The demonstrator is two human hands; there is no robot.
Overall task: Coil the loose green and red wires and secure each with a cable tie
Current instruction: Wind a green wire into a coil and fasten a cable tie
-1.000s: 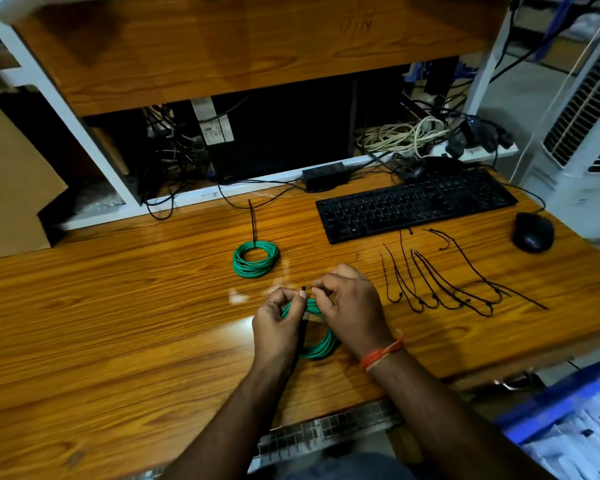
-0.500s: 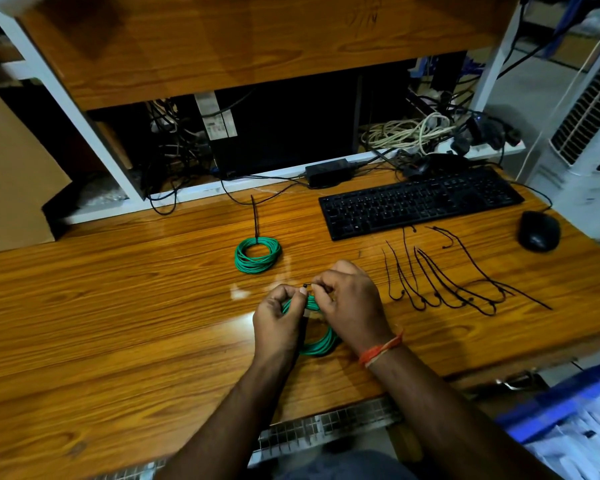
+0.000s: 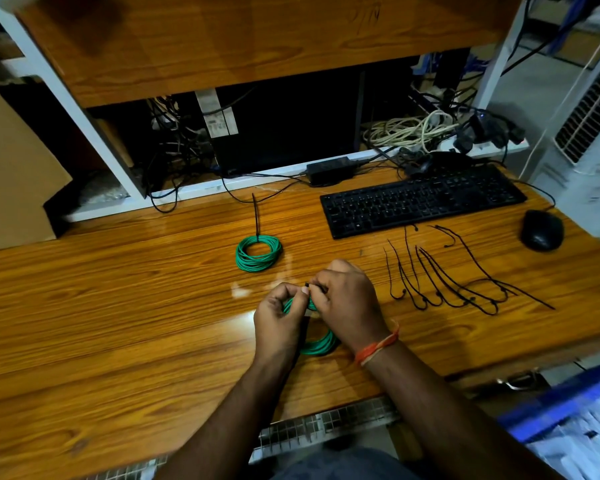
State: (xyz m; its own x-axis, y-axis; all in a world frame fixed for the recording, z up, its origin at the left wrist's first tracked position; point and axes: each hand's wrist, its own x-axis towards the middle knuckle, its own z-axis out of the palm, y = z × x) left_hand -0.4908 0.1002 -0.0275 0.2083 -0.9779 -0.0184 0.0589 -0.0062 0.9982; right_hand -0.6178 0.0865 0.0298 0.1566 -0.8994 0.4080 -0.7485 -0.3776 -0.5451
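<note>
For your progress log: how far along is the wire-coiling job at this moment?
Done: one green coil lies tied on the desk. In hand: both hands, left and right, work a tie on a second green coil. Left: spare cable ties wait; no red wire is visible.

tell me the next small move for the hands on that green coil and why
Probably pull the cable tie snug. Both the left hand and the right hand pinch it at the top of the green coil, and the finished coil beyond already carries a tightened tie.
</note>
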